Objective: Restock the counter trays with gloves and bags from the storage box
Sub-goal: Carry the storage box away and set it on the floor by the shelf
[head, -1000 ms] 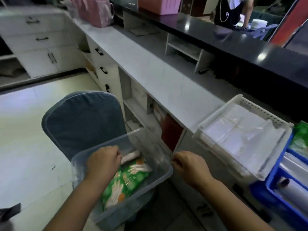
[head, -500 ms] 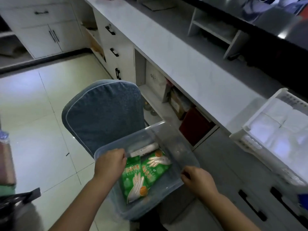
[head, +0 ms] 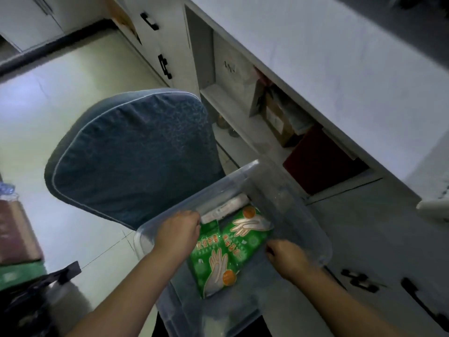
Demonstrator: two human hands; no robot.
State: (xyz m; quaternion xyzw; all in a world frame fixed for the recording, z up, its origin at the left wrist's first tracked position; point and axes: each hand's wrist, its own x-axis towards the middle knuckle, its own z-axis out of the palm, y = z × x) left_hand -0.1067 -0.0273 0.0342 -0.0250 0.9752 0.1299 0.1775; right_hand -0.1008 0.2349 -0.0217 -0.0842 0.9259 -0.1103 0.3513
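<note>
A pale floor [head: 85,93] and a blue chair [head: 131,152] sit below the table [head: 328,69] edge. The left hand [head: 177,231] and right hand [head: 286,260] curl their fingers over opposite rims of the clear box [head: 313,222], with green glove packs [head: 230,246] and a white roll [head: 224,207] lying between them. The slick rim could slip from either grip, tipping the packs onto the floor.

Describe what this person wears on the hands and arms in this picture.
The left hand and right hand are bare: no gloves, rings, watch or bracelet show. The left forearm and right forearm are uncovered to the frame's edge; no sleeve is in view.
</note>
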